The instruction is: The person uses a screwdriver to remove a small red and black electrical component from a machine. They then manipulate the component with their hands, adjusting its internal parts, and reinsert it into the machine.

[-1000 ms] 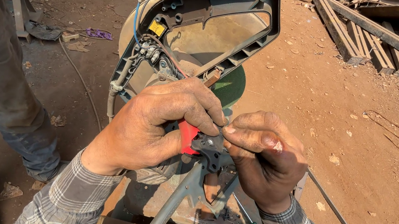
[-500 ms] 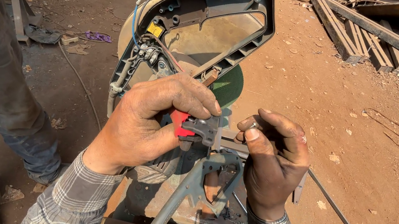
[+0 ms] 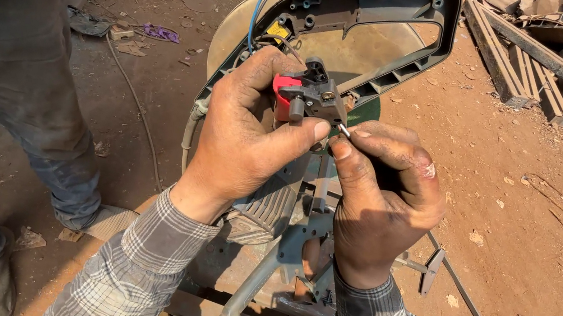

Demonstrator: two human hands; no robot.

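We're gripping the small black-and-red plastic switch block (image 3: 304,96) in our left hand (image 3: 248,139), fingers closed around it. Right hand (image 3: 383,186) fingers are pinching a tiny silver screw (image 3: 344,131), just right of the block, axis pointing up-left into it.

Red-and-black trigger switch (image 3: 306,96), held upright

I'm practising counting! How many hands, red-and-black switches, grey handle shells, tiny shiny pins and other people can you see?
Hands: 2, the left hand and the right hand
Red-and-black switch: 1
Grey handle shell: 1
Tiny shiny pin: 1
Other person, standing at the left: 1
Total: 6
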